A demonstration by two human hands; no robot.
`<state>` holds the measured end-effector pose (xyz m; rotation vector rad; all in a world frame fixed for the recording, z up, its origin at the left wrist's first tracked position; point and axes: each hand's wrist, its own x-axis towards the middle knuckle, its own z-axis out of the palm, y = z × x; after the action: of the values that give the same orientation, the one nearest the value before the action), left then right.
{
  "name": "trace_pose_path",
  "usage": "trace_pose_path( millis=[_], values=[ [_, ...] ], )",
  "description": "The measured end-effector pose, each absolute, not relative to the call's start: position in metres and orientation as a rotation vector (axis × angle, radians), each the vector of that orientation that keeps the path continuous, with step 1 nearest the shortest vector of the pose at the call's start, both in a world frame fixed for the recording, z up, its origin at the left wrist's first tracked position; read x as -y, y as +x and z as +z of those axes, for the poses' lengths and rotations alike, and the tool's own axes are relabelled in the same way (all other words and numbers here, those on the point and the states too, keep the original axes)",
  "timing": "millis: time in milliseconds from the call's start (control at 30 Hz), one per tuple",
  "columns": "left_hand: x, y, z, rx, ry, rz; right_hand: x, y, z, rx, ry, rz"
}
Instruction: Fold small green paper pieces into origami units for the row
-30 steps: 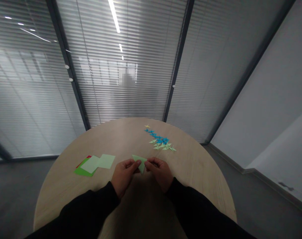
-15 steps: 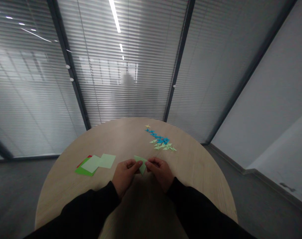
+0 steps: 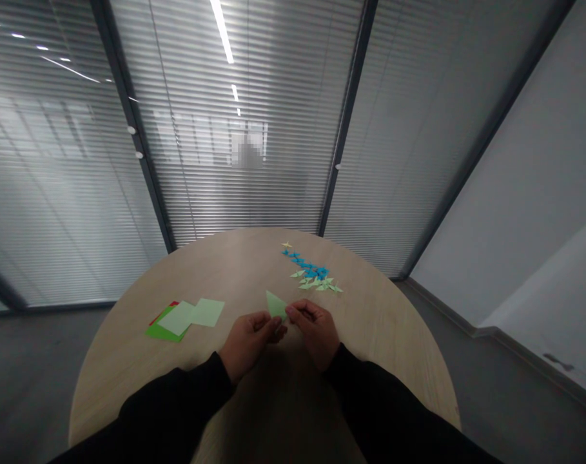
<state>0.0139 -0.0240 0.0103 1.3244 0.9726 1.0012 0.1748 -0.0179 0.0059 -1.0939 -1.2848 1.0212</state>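
Blue paper shapes point(image 3: 320, 273) beyond right hand point(image 3: 316, 328)

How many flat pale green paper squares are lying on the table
2. One pale green square lies partly over the bright green paper; the other square is to its right, nearer the left hand. More may be hidden underneath.

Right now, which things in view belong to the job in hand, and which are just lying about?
Likely in the job:
pale paper, in left hand and right hand
pale sheets, matching it
pale folded pieces

Apparently lying about:
blue pieces
yellow piece
bright green sheet
red sheet
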Motion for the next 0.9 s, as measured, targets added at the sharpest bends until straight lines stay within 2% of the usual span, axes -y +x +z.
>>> trace_pose_path(
  millis=[467,667,900],
  values=[
    [0.023,0.011,0.006,-1.117,1.656,0.972,0.017,0.176,0.007,1.209,-1.125,0.986],
    [0.021,0.011,0.011,-1.089,1.664,1.23,0.017,0.17,0.001,1.259,-1.095,1.035],
    [0.014,0.009,0.012,-1.323,1.721,1.453,0.025,0.151,-0.003,1.326,-1.065,1.069]
  ],
)
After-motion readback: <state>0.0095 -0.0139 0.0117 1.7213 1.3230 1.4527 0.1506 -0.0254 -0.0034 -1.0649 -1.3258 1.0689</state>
